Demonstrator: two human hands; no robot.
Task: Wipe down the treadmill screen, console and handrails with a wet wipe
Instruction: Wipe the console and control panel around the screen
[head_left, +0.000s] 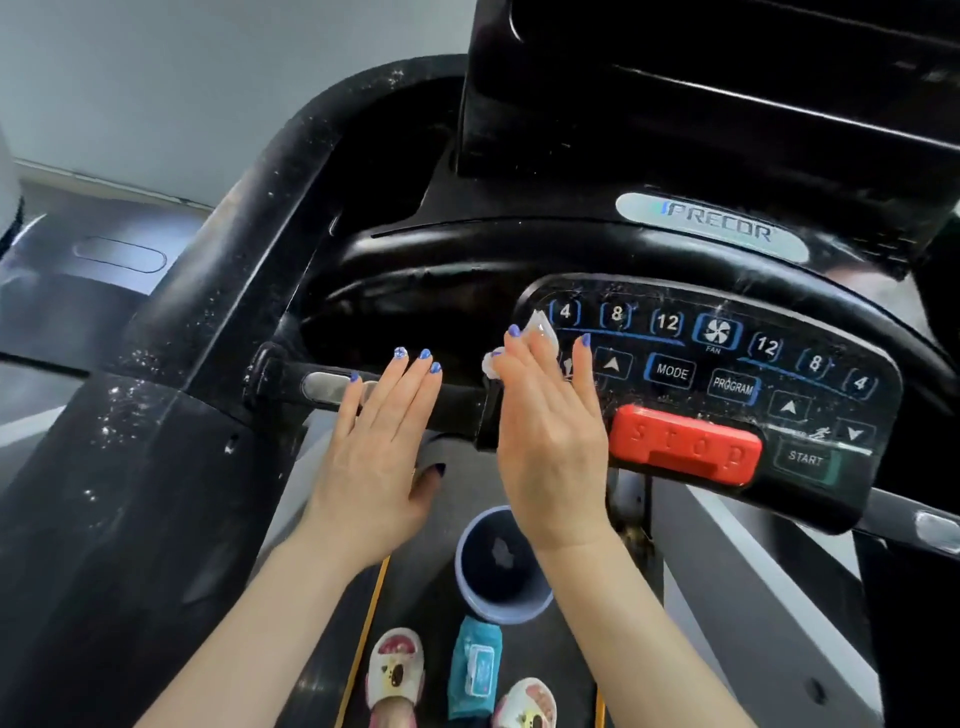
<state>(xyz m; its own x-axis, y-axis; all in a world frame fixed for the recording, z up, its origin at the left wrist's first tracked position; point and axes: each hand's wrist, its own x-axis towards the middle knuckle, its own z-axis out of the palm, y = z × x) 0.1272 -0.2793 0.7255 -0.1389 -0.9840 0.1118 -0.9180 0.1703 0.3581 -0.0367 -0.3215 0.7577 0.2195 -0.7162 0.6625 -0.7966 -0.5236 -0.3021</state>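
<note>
Centre frame: right hand (550, 441) is pressing a crumpled wet wipe (540, 332) under near-flat fingers onto the Precor keypad console (727, 374), left edge. Left hand (379, 452) is resting open-palmed, holding nothing, on the black crossbar handrail (457, 402).

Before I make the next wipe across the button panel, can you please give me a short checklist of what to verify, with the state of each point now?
1. Wipe is in the right hand: ok.
2. Wipe touches the button panel at its left end: ok.
3. Left hand is free, open over the crossbar: ok.
4. Panel is clean: not ok, streaks and specks show.
5. Right hand is away from the red stop button: not ok, right beside it.
6. Wipe is wet enough: cannot tell.
</note>
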